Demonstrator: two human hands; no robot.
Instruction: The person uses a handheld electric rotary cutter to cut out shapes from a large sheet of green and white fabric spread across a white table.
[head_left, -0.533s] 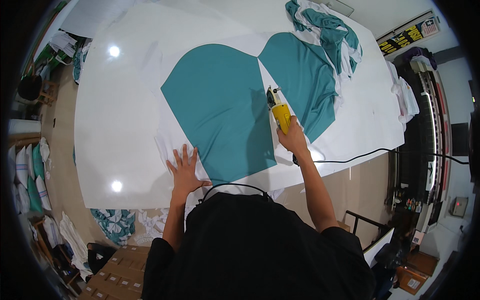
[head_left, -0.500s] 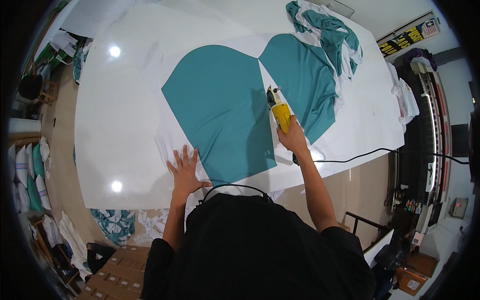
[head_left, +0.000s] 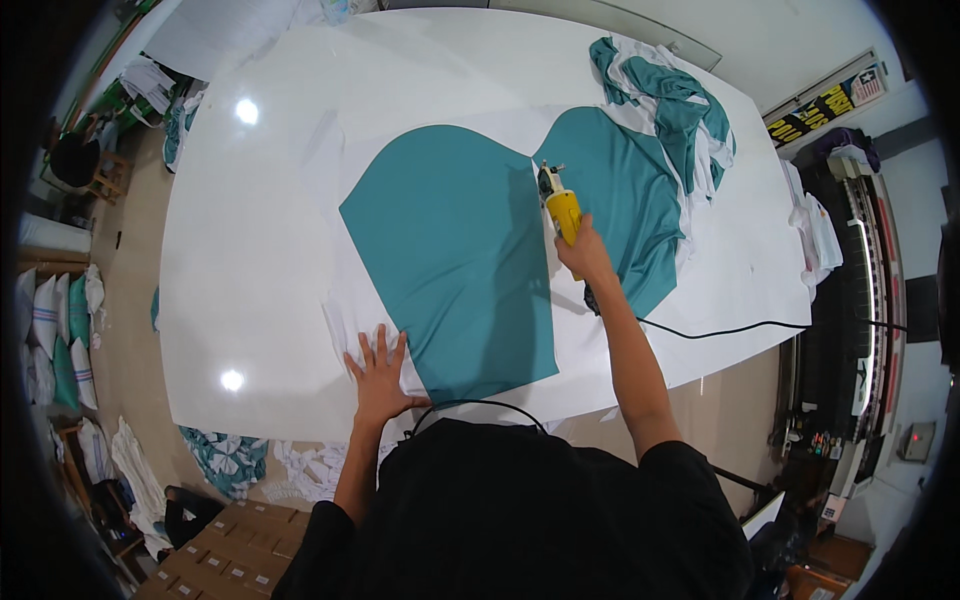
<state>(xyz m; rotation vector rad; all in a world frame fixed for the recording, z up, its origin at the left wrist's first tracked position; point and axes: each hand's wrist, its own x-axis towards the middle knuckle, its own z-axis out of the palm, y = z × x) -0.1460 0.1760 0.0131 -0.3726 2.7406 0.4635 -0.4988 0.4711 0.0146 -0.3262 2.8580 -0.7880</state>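
The right hand (head_left: 583, 250), clamped on the cutter (head_left: 564, 213), has neared the cloth (head_left: 460, 260)'s top right corner, seemingly leaving little edge; the left hand (head_left: 380, 382), fingers apart, rests lower left of it

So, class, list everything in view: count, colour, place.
Table: one, white, centre
Fabric panels: two, teal, mid-table
Fabric heap: one, teal and white, table's upper right
Handheld tool: one, yellow, over panels' gap
Cable: one, black, right
Banner: one, black and yellow, upper right
Boxes: several, brown, lower left
Sacks: several, white and green, far left
Machine: one, black, far right
Left grip: one, bare, at left panel's edge
Right grip: one, bare, around tool
Shirt: one, black, bottom centre
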